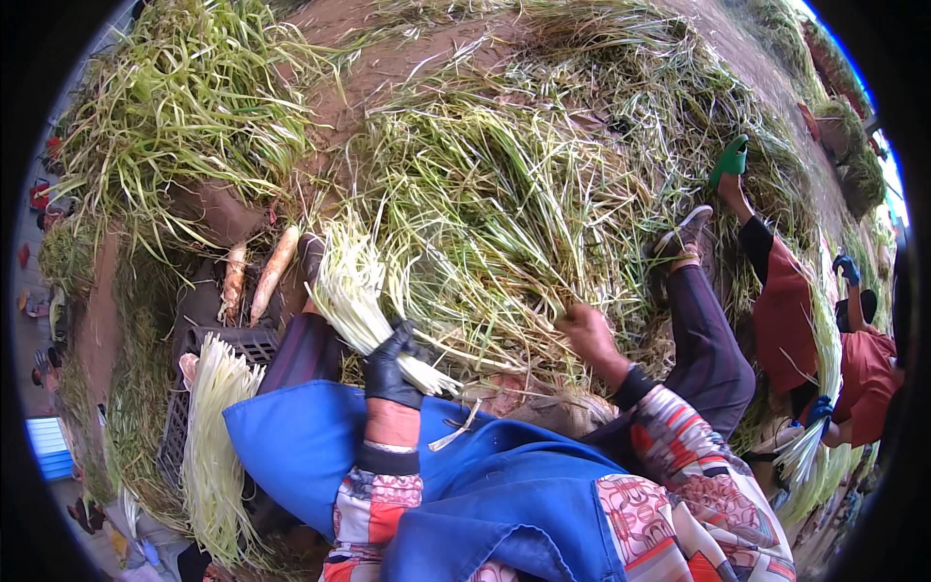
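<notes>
My left hand (393, 367), in a black glove, is closed around a bundle of pale chives (351, 291) above my left thigh. The bundle's loose, leafy end fans up and away, while the short stalk ends stick out to the right of the glove. Bare and slightly blurred, my right hand (593, 339) has its fingers curled at the near edge of a big heap of green and yellow leaves (504, 204). Whatever lies inside those fingers is hidden. A blue apron (485, 495) covers my lap, with a pale stalk piece (456, 427) on it.
Left of my lap, another chive bundle (215, 436) hangs over a dark plastic crate (252, 341). Two tapered orange-pink pieces (275, 274) lie beyond the crate. A second leaf heap (184, 126) rises at far left. At right, a person in red (868, 373) holds long stalks (810, 466).
</notes>
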The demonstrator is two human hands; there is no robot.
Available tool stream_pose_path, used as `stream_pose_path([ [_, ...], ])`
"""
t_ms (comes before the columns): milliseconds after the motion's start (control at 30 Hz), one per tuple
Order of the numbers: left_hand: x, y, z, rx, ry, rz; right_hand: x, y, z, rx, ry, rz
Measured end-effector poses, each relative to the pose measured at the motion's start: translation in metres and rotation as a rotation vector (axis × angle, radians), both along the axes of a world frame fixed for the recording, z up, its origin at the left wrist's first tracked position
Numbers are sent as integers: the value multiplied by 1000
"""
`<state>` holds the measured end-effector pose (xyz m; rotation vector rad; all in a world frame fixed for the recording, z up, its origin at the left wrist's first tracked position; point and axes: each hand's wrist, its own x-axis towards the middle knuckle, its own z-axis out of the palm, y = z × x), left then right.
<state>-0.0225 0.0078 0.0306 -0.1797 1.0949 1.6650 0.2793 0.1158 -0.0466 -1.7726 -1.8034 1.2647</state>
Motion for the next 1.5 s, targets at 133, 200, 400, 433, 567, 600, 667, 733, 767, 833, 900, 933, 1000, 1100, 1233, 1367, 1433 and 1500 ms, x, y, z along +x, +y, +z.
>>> stream_pose_path([
  [133, -9, 7, 10, 2, 4, -50, 76, 37, 21, 226, -908, 235],
  [200, 4, 8, 12, 37, 60, -70, 59, 43, 37, 315, -733, 278],
  [400, 24, 10, 8, -151, 170, -143, -112, 13, 72, 37, 380, 311],
  [433, 25, 9, 7, -113, 157, -133, -133, 8, 76, -32, 445, 344],
  [567, 23, 6, 0, -79, 245, -111, -174, -3, 80, -319, 446, 226],
  [600, 22, 6, -2, -118, 221, -105, -175, -3, 81, -315, 527, 116],
  [667, 19, 6, -9, -201, 246, -98, -174, -1, 88, -323, 631, -116],
  [733, 20, 5, -19, -199, 293, -85, -166, 8, 104, -326, 820, -278],
  [767, 20, 6, -26, -183, 324, -84, -162, 11, 116, -299, 966, -265],
  [833, 19, 6, -43, -218, 324, -115, -152, 18, 148, -276, 1138, -241],
  [900, 17, 1, -62, -307, 477, -258, -145, 30, 186, -213, 1276, -216],
  [933, 15, -2, -72, -363, 575, -324, -136, 39, 208, -178, 1333, -149],
  [1000, 12, -6, -90, -572, 723, -499, -121, 56, 254, -58, 1376, -30],
  [1100, 7, -11, -103, -746, 998, -744, -97, 77, 316, -21, 1614, 81],
  [1233, 7, -5, -88, -812, 1206, -665, -81, 94, 336, -123, 1454, 157],
  [1367, 12, 8, -44, -352, 759, -315, -120, 77, 250, -481, 1204, -27],
  [1433, 16, 9, -18, -138, 529, -264, -143, 61, 200, -649, 1026, -157],
  [1500, 21, 7, 3, -78, 360, -287, -166, 44, 158, -702, 1000, -309],
])
